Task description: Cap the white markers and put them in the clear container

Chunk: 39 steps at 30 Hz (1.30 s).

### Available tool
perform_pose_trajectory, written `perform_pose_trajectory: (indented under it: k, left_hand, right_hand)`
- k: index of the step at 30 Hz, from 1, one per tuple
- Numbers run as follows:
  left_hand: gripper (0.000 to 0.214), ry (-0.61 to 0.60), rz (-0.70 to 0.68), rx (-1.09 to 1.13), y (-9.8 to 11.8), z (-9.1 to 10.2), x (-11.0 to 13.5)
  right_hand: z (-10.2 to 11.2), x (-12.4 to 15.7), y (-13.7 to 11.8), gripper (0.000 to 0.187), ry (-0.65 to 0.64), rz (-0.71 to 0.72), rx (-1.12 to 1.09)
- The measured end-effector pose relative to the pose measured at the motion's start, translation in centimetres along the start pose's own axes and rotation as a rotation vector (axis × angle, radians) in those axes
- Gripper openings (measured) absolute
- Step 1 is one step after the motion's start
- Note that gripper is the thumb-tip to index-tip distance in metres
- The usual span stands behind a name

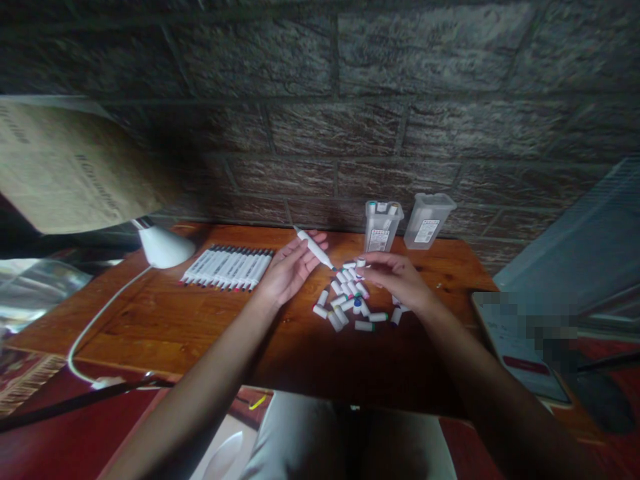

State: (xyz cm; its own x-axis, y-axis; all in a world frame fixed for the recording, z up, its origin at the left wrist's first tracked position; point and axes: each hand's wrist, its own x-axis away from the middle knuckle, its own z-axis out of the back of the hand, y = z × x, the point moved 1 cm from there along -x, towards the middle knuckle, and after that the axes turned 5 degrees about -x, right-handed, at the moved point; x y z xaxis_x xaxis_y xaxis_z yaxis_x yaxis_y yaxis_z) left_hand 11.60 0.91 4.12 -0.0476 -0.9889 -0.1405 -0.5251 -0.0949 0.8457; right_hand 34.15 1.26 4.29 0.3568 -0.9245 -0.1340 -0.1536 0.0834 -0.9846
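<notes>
A white marker with bare tips at both ends lies slanted across the fingers of my left hand, held by the thumb. Over the far edge of a loose pile of white marker caps, my right hand has its fingers bent together around a small white cap. The caps carry coloured ends in green, blue, red and purple. To the left, a row of capped markers lies side by side on the wooden table.
Two clear plastic cases stand at the back by the brick wall; the nearer holds a few markers. A lamp with a paper shade stands at left, its white cord crossing the table. A tablet rests at the right edge.
</notes>
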Motion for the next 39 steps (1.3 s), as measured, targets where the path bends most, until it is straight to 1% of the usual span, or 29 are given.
perform_pose_trajectory:
  k: [4,6,9,13,16,20,23,28,34,39]
  left_hand:
    - [0.020,-0.026,-0.011,0.030,0.2,-0.1,0.1]
    - [0.019,-0.055,-0.015,0.049,0.3,-0.1,0.1]
    - [0.019,-0.076,-0.027,0.066,0.4,-0.1,0.1]
    - [0.019,-0.037,-0.011,0.062,0.3,0.0,0.1]
    - [0.022,-0.016,0.015,0.062,0.1,0.1,0.1]
    - [0.034,-0.052,0.030,0.062,0.0,0.3,0.1]
    - [0.039,-0.062,0.041,0.055,0.0,0.3,0.2]
    - [0.041,-0.085,0.054,0.015,0.0,0.4,0.2]
    - [0.040,-0.134,0.071,-0.027,0.1,0.1,0.5]
    - [0.040,-0.170,0.072,-0.022,0.1,0.0,0.7]
  right_hand:
    - [-1.2,0.6,0.4,0.031,-0.115,0.002,0.096]
    - [-1.6,0.8,0.7,0.031,-0.131,0.013,0.176]
    - [-1.9,1.0,1.0,0.030,-0.115,0.048,0.257]
    - [-1.8,0.9,0.9,0.026,-0.094,0.059,0.229]
    - [-1.6,0.9,0.9,0.026,-0.087,0.045,0.210]
    - [-1.7,0.9,0.8,0.026,-0.063,0.063,0.214]
    - [-2.0,1.0,0.7,0.025,-0.082,0.058,0.223]
    - [-2.2,1.1,0.5,0.024,-0.125,0.069,0.261]
    - [-2.2,1.1,0.5,0.023,-0.124,0.080,0.232]
    - [-2.3,1.1,0.7,0.024,-0.115,0.087,0.264]
